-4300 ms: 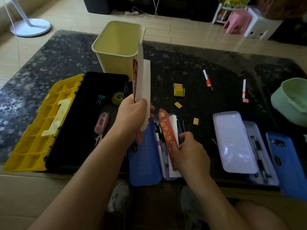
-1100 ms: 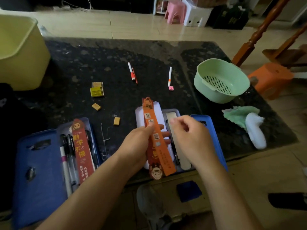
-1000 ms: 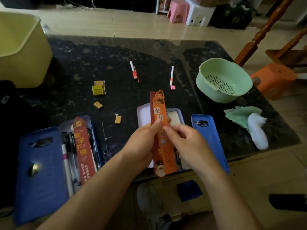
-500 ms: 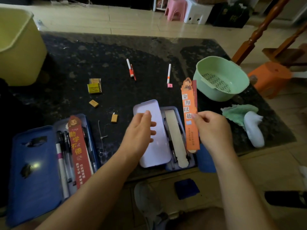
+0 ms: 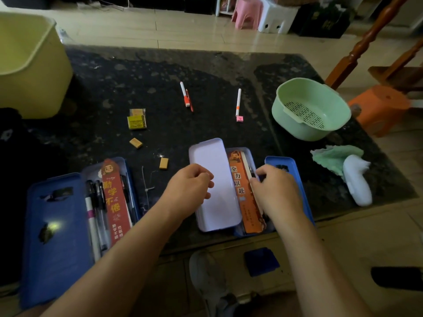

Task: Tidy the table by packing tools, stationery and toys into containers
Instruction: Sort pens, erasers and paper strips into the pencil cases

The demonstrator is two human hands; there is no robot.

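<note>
the orange bookmark (image 5: pixel 239 186) is laid lengthwise in the open pencil case (image 5: pixel 251 154), its edge met by curled fingers of the right hand (image 5: pixel 278 193) (pinch or press cannot be told), likely to seat it flat, while the left hand (image 5: pixel 190 186) is held loosely curled and empty above the white lid (image 5: pixel 212 156).

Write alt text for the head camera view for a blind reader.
A person's right hand reaches into an open blue pencil case where an orange bookmark lies, left hand hovering beside. Pens, erasers, a green colander and a second open case sit on the table.
</note>
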